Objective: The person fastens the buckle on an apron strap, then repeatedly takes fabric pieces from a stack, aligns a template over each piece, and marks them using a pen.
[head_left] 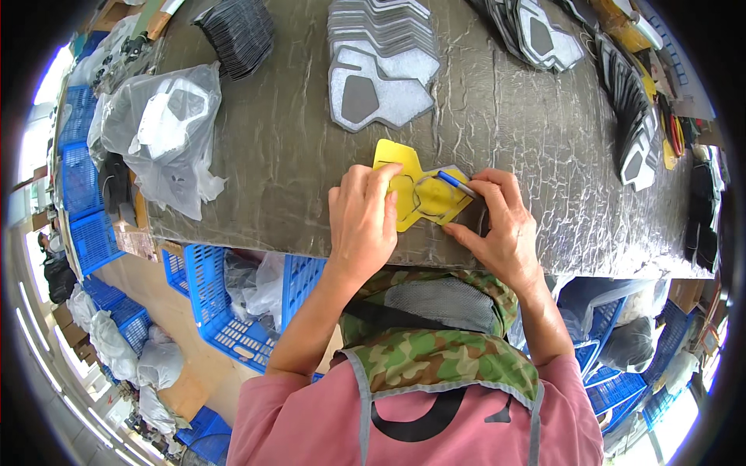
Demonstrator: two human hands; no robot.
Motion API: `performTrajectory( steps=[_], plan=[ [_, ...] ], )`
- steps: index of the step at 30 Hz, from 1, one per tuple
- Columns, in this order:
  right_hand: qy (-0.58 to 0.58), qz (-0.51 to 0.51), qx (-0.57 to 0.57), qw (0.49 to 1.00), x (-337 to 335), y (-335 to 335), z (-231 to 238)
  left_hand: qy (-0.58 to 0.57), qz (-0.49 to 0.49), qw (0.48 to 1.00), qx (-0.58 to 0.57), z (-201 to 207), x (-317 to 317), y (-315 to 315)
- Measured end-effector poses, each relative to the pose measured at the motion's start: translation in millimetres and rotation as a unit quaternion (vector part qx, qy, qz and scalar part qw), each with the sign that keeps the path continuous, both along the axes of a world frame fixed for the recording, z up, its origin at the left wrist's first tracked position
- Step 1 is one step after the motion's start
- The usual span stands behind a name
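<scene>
A flat yellow template (pixel 406 203) with cut-out slots and dark lines lies near the table's front edge, just in front of me. My left hand (pixel 364 221) grips its left side, fingertips pressed onto the yellow surface. In my right hand (pixel 503 229) is a blue-and-white pen (pixel 457 183), pointing left across the template. The right thumb touches the template's lower right edge. Whether a grey-white piece lies under the template is hard to see, though a greyish corner shows at its upper right. Beyond it fans a stack of grey-edged white felt pieces (pixel 383 89).
More stacked pieces stand at the back left (pixel 235 37), back right (pixel 540 35) and along the right side (pixel 639 151). A clear plastic bag (pixel 167 128) with white pieces sits on the table's left. Blue crates (pixel 241 338) flank me below the table edge.
</scene>
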State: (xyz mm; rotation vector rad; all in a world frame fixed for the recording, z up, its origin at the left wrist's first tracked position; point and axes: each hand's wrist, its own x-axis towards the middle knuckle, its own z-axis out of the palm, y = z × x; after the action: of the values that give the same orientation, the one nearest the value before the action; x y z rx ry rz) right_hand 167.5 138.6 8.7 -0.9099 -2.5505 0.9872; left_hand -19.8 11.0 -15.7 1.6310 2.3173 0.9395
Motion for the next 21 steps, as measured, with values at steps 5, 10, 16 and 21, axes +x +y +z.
performTrajectory(
  steps=[5,10,16,21],
  plan=[
    [0.023,-0.024,0.005,0.999,-2.6,-0.2,-2.8,0.020,-0.001,1.000,-0.016,0.7,2.3,4.0],
    [0.026,-0.028,-0.009,0.999,-5.0,1.4,-1.2,0.029,0.003,1.000,-0.013,-1.1,4.2,0.0],
    [0.009,-0.022,-0.024,0.999,-7.2,3.2,1.9,0.024,0.005,0.999,-0.033,-0.6,4.7,-3.3],
    [-0.001,-0.028,-0.029,0.999,-7.3,4.0,2.6,0.027,0.010,0.998,-0.057,3.1,3.9,-2.0]
  ],
)
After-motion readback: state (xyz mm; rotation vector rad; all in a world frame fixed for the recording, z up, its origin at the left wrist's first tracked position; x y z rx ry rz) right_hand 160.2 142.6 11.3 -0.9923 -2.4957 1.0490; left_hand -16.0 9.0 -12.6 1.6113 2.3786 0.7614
